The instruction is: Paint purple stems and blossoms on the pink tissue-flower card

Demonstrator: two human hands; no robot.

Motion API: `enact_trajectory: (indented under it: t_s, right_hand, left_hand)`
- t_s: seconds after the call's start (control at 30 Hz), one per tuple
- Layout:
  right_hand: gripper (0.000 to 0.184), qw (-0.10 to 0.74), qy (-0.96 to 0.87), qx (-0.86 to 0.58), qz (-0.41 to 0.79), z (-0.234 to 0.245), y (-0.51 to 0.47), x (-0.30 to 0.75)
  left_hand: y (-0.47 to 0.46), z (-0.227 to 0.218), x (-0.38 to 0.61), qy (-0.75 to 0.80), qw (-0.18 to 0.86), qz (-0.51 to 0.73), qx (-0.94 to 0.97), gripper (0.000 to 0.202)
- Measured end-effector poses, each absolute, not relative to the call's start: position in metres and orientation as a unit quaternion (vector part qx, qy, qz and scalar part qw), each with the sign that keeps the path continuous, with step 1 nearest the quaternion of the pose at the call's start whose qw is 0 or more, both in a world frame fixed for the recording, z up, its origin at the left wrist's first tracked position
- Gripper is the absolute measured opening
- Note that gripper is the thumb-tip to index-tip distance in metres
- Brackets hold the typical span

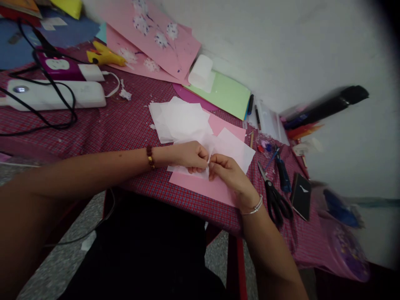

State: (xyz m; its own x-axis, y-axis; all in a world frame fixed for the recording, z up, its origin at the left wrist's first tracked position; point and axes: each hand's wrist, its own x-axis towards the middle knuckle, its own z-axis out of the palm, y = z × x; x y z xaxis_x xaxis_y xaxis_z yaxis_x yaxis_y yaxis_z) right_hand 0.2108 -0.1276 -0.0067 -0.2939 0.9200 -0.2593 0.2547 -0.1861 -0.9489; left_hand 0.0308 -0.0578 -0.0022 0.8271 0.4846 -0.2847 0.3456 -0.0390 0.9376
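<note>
2 hands point(229, 171) pinch white paper point(212, 144).

Over the pink sheet point(200, 191), the left hand point(192, 155) and right hand point(228, 171) hide most of the white paper point(211, 144) they pinch; its shape cannot be told. White sheets point(184, 121) cover much of the pink sheet. Left of it, a black cord point(74, 110) leaves the picture; beyond it, the flowered card point(179, 46) is cut at the top. To its right, the tub point(351, 254) is blurred, its contents unreadable.
</note>
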Motion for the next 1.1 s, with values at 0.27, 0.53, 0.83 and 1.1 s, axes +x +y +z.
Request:
enact_trajectory:
  t_s: [0.27, 0.53, 0.83, 1.1]
  right_hand:
    - [0.007, 0.296, -0.554, -0.525, 0.574, -0.005, -0.129, 0.2089]
    - [0.008, 0.298, -0.556, -0.524, 0.572, -0.0061, -0.1276, 0.2095]
    - [0.007, 0.306, -0.546, -0.516, 0.584, -0.0048, -0.1282, 0.2086]
    - [0.006, 0.31, -0.546, -0.516, 0.583, -0.0057, -0.1281, 0.2088]
  left_hand:
    - [-0.0578, -0.0016, 0.0323, 0.287, 0.637, 0.044, 0.714, 0.008]
    - [-0.0585, 0.0014, 0.0322, 0.281, 0.637, 0.048, 0.716, 0.01]
    - [-0.0594, 0.0023, 0.033, 0.296, 0.628, 0.046, 0.718, 0.012]
    - [-0.0588, 0.0011, 0.0322, 0.285, 0.633, 0.053, 0.718, 0.012]
